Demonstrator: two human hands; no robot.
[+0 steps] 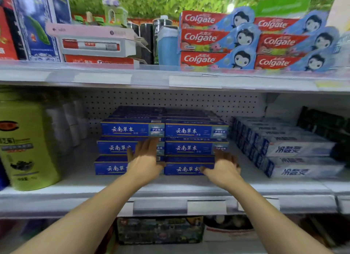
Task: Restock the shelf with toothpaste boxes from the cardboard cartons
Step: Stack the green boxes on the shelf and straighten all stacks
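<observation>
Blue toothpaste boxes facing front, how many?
6: blue boxes in two side-by-side stacks of three on the middle shelf. More sit hidden behind; both hands cover parts.

Left arm: I am reaching it forward, bare forearm angling up toward the middle.
Left hand [144, 160]: I am holding it flat, fingers straight and pointing up.
Right arm: I am stretching it forward alongside.
Right hand [224, 168]: I am keeping it loose, fingers spread, blurred.

Six blue toothpaste boxes [196, 131] facing front, six Colgate boxes [204, 38], one green bottle [26, 143], two hands [145, 159]
</observation>
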